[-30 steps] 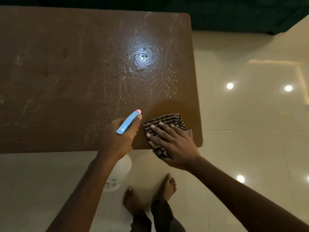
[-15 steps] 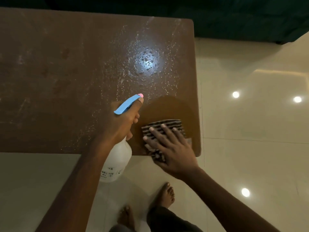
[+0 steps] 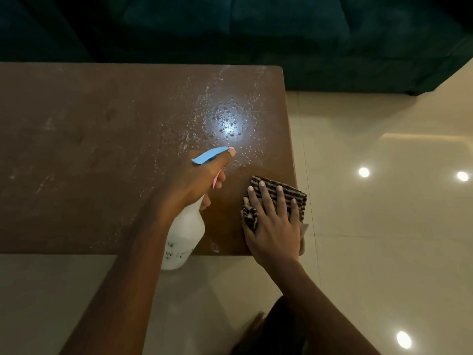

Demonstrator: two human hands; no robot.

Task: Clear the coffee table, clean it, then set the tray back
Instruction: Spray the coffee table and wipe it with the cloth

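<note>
Brown wooden tabletop point(image 3: 102, 149) wet with spray droplets point(image 3: 227, 121), my left hand point(image 3: 194, 183) gripped white plastic spray bottle point(image 3: 184, 237) over near edge, right hand point(image 3: 273, 226) pressed striped dark cloth point(image 3: 289, 193) at near right corner, fingers point(image 3: 281, 201) straight.

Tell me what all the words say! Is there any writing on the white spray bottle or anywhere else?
"CR": seemingly the end of the top printed line on the spray bottle held by the left hand; the arm hides the rest.
Print below it on the bottle: too blurred to read.
Coffee table, striped cloth under the right hand: no writing.
</note>
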